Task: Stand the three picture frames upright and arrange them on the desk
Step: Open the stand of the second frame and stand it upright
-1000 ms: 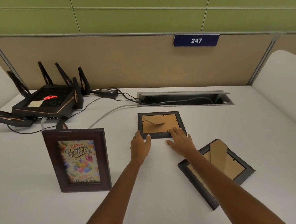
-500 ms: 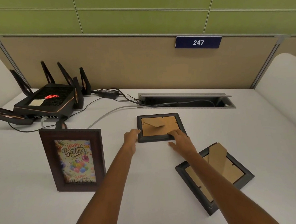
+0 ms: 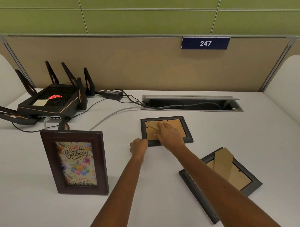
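A small dark picture frame (image 3: 186, 131) lies face down in the middle of the white desk (image 3: 261, 135), its brown cardboard back and stand flap up. My left hand (image 3: 138, 147) is curled around its near left corner. My right hand (image 3: 169, 135) lies flat on the cardboard back, fingers spread over the stand flap. A brown frame with a "Happy Birthday" picture (image 3: 74, 162) stands upright at the left. A larger dark frame (image 3: 236, 176) lies face down at the right, partly hidden under my right forearm.
A black router (image 3: 53, 102) with several antennas sits at the back left, cables and a power adapter (image 3: 112, 94) running to an open cable tray (image 3: 190, 103) in the desk. A beige partition (image 3: 143, 65) closes off the back edge.
My right hand has slid from the near edge of the small frame up onto its cardboard back. My left hand has closed on the frame's near left corner.
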### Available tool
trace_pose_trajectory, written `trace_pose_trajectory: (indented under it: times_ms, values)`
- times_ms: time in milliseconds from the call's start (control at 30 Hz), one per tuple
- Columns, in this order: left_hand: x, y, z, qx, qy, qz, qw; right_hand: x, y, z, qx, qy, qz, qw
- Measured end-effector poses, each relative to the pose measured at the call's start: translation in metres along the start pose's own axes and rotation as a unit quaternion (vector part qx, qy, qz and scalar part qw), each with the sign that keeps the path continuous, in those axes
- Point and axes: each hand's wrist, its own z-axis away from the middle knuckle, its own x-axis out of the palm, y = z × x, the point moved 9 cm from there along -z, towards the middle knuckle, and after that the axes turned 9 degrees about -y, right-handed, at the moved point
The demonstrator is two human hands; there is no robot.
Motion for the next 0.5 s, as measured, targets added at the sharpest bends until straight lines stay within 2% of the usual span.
trace_pose_trajectory:
  times_ms: [167,267,500]
  values:
    - [-0.002,0.000,0.003,-0.009,0.010,0.014,1.000,-0.007,-0.003,-0.006,-0.005,-0.002,0.061,0.998]
    - [-0.001,0.004,0.004,0.013,0.011,0.014,1.000,-0.016,0.001,-0.009,-0.002,0.011,0.084,0.996]
    - [0.001,0.015,0.018,0.073,-0.006,0.032,0.997,-0.031,0.010,0.001,-0.005,0.045,0.034,0.998]
